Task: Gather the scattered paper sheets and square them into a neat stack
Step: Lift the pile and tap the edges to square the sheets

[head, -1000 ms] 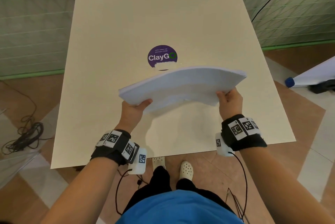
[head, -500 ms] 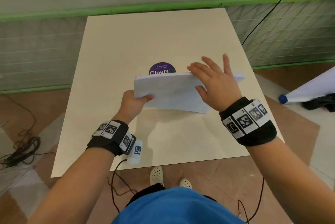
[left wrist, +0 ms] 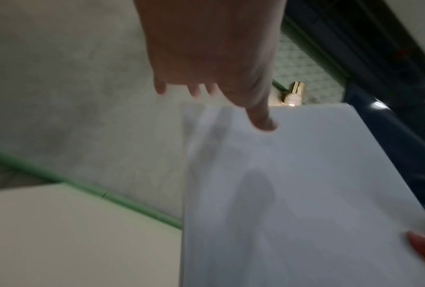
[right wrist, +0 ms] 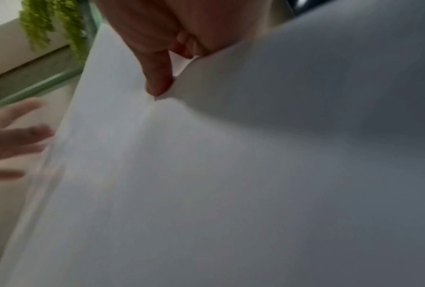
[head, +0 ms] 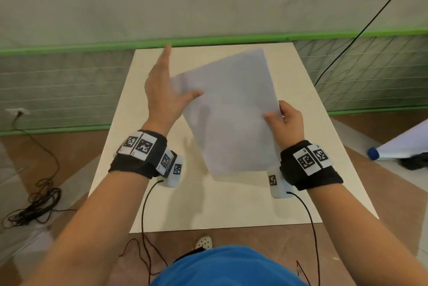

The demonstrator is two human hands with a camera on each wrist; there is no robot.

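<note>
From the head view, your right hand pinches the white paper stack, tilted up above the cream surface; your left hand lies flat-fingered along its left edge, likely squaring. Next, tap the edges. Both wrist views blur, hiding alignment.

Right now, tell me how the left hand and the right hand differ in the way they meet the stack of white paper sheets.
The left hand is flat with straight fingers along the left edge of the stack of white paper sheets; the right hand curls round the right edge, pinching it. The left hand reaches farther up the stack; the right hand sits lower. Both wear black wristbands with markers.
</note>
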